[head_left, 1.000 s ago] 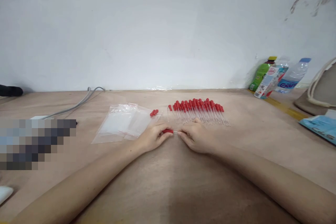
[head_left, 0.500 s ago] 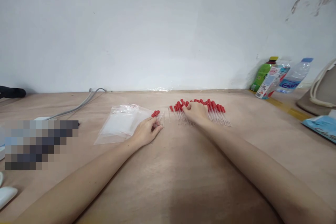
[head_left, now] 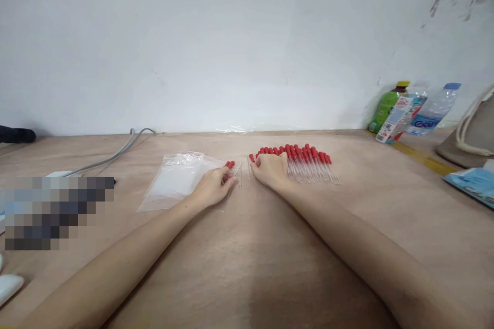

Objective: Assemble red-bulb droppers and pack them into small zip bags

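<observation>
My left hand [head_left: 213, 185] is closed around glass droppers, whose red rubber bulbs [head_left: 230, 164] poke out above the fingers. It rests at the right edge of some clear plastic zip bags [head_left: 181, 175]. My right hand [head_left: 271, 168] is curled over the left end of a row of droppers [head_left: 309, 157], which lie side by side with red bulbs toward the wall. A single dropper [head_left: 251, 157] lies just left of its fingertips. Whatever is between those fingers is hidden. Between my hands lie thin clear glass tubes [head_left: 241, 175].
At the back right, a green bottle [head_left: 382, 110], a carton-like printed pack [head_left: 397, 118] and a clear water bottle [head_left: 432, 113] lean by the wall. A grey bag [head_left: 471, 128] and blue packet [head_left: 473, 185] are at the right. A grey cable [head_left: 111, 156] runs along the left.
My right hand has moved left along the row of droppers, uncovering those in the middle. My left hand has shifted slightly left, still closed on its droppers.
</observation>
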Demonstrator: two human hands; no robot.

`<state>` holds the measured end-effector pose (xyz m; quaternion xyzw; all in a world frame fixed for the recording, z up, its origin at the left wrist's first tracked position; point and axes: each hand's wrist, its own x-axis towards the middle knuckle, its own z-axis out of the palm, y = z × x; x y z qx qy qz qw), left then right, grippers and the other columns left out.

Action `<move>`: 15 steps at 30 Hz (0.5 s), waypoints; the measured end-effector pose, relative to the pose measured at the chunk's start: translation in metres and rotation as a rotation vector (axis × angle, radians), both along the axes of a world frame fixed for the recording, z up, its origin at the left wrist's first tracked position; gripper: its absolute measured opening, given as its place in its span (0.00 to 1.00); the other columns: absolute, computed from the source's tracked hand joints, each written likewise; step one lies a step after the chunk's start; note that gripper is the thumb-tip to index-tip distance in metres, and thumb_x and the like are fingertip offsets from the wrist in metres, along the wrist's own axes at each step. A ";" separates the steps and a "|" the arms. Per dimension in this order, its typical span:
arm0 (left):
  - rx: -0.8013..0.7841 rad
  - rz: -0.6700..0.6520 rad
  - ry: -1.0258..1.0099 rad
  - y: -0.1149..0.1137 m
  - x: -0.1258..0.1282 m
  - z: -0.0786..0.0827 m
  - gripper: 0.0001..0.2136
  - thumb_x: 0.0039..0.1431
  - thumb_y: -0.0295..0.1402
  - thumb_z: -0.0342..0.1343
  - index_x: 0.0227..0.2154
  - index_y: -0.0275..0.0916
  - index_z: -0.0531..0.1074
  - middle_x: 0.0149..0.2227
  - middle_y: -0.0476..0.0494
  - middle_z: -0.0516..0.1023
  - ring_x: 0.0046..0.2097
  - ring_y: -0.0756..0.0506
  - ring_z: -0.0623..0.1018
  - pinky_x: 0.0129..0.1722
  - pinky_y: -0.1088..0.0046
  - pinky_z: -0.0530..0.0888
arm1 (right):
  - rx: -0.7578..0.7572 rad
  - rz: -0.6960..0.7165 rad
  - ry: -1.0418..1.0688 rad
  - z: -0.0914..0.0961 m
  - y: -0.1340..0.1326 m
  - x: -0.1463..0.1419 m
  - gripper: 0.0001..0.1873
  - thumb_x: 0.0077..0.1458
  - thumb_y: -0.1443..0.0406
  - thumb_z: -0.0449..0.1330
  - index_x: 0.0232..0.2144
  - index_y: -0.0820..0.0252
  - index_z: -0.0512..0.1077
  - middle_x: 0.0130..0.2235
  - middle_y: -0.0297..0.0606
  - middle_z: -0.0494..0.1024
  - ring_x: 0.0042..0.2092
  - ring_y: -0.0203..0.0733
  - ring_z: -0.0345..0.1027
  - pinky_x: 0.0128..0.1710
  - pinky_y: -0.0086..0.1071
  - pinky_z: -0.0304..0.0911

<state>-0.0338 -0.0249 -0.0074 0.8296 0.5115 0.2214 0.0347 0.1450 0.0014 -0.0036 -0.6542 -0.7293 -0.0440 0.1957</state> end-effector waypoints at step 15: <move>0.108 0.008 -0.006 0.024 -0.014 -0.017 0.15 0.57 0.34 0.44 0.45 0.37 0.67 0.43 0.40 0.72 0.47 0.42 0.70 0.47 0.64 0.66 | -0.033 -0.014 -0.059 -0.007 0.010 -0.031 0.12 0.52 0.69 0.48 0.31 0.68 0.71 0.33 0.50 0.75 0.36 0.46 0.66 0.42 0.42 0.41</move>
